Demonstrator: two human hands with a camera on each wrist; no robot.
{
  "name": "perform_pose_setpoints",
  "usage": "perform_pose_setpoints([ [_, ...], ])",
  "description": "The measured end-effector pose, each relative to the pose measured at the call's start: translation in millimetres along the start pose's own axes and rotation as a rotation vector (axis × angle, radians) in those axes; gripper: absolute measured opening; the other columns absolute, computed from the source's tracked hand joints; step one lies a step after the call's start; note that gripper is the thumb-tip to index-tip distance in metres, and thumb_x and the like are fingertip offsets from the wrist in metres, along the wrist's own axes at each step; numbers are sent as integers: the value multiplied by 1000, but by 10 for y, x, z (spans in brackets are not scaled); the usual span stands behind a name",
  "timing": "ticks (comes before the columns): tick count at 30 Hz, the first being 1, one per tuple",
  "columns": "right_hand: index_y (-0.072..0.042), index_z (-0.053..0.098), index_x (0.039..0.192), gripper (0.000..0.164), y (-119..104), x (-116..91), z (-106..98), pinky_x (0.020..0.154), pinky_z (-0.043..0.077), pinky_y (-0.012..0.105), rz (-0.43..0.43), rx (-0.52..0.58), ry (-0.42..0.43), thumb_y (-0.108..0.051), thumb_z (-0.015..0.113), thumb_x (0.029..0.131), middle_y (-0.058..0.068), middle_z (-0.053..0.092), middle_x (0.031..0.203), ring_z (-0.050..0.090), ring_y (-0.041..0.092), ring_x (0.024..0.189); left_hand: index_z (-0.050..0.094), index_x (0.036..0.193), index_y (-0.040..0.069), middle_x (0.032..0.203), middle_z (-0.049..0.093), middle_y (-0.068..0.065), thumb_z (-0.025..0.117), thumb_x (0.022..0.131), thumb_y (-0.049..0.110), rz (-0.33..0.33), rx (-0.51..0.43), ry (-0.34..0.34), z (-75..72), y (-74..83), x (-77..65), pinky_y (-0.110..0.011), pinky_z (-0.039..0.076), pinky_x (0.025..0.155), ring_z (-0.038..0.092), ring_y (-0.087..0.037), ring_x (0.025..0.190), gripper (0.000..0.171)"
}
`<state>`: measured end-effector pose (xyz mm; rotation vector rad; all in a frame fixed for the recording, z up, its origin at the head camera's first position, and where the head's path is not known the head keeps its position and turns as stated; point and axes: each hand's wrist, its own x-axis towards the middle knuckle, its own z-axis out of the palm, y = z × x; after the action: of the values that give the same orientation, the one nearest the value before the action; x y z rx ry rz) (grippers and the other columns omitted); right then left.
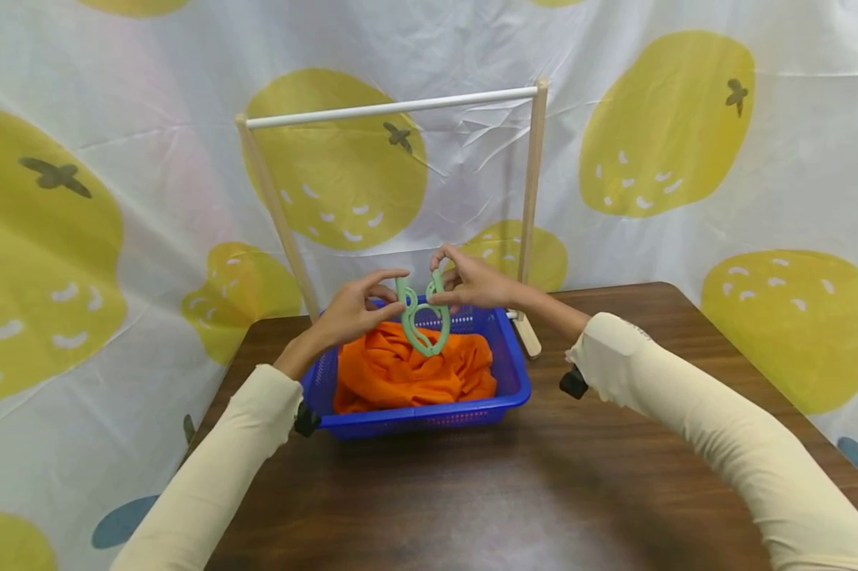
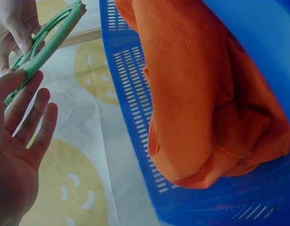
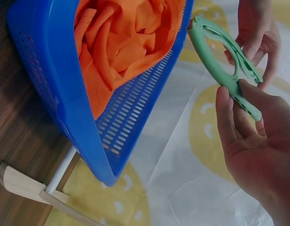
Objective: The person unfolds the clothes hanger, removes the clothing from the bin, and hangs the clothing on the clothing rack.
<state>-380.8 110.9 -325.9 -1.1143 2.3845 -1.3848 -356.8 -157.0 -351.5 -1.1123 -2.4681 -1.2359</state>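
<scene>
A small green folding hanger [image 1: 445,323], folded into a loop with two upright ends, is held up above the basket by both hands. My left hand [image 1: 350,308] pinches one end between thumb and forefinger, the other fingers spread in the left wrist view. At the opposite end, my right hand [image 1: 477,283] grips it between thumb and fingers; the right wrist view shows the green arm [image 3: 208,59] slanting up from those fingertips. Below lies a crumpled orange cloth [image 1: 415,377] in a blue plastic basket [image 1: 429,412].
Behind the basket stands a rack with wooden posts [image 1: 532,182] and a white crossbar [image 1: 393,108]. One wooden foot [image 1: 527,335] rests by the basket's right side. Everything stands on a dark wooden table [image 1: 614,460], backed by a fruit-patterned curtain [image 1: 486,47].
</scene>
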Motion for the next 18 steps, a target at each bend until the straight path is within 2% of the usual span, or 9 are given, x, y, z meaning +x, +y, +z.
perform_pose_setpoints([
  [5, -2, 38, 121, 41, -13, -9, -7, 63, 61, 39, -8, 3, 16, 1, 71, 96, 17, 69, 76, 70, 40, 72, 61, 144, 12, 97, 78, -13, 76, 96, 12, 17, -13, 27, -28, 21, 1, -42, 58, 70, 75, -30, 85, 50],
  [10, -6, 38, 119, 40, -41, -22, -42, 64, 60, 37, -31, 25, 54, 3, 70, 97, 21, 70, 82, 70, 32, 71, 61, 140, 13, 94, 78, -11, 76, 96, 11, -4, -16, 57, -88, 18, -33, -33, 54, 66, 72, -21, 80, 47],
  [14, -4, 38, 120, 41, -37, -45, -72, 65, 61, 37, -39, 30, 92, 4, 70, 96, 23, 70, 83, 69, 29, 73, 61, 137, 14, 93, 77, -9, 76, 96, 11, -7, -27, 74, -151, 5, -86, -33, 57, 72, 72, -18, 81, 43],
  [18, 1, 36, 122, 43, -14, -67, -94, 66, 62, 38, -37, 47, 116, 4, 70, 96, 22, 68, 80, 69, 29, 74, 63, 131, 14, 93, 77, -6, 78, 95, 12, -8, -26, 89, -197, -6, -149, -36, 59, 78, 74, -21, 83, 39],
])
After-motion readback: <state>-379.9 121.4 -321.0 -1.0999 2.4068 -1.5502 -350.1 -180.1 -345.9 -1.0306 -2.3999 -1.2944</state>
